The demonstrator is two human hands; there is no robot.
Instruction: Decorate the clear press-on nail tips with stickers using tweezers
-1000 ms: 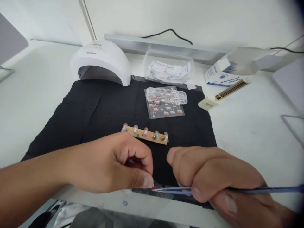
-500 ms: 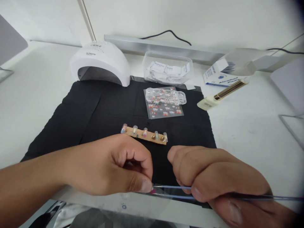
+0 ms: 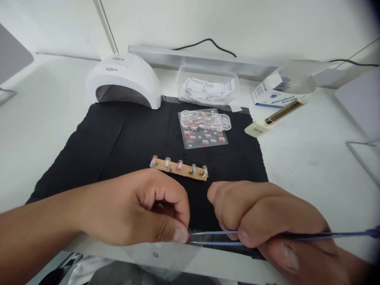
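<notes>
My left hand (image 3: 157, 213) is curled, its thumb and forefinger pinching a thin clear sheet (image 3: 166, 255) that hangs below them near the table's front edge. A small printed mark shows on that sheet. In my closed right hand (image 3: 267, 217) is a pair of blue tweezers (image 3: 219, 233), its long arms pointing left. The tweezers' tips meet the sheet's edge beside my left thumbnail, at a tiny pink-red spot. Just beyond my hands, a cardboard strip (image 3: 184, 169) carries several decorated nail tips on the black mat (image 3: 142, 134).
At the back left stands a white nail lamp (image 3: 127, 75). Behind the mat is a clear tub (image 3: 208, 97) of alcohol pads. Patterned sticker sheets (image 3: 204, 138) lie mid-mat. On the right are a polish bottle (image 3: 258, 128) and an open alcohol pad box (image 3: 270, 95).
The tweezers have tilted, their rear end rising on the right, and their tips sit closer to my left thumb. Less of the pink-red spot shows. The whole view has shifted slightly.
</notes>
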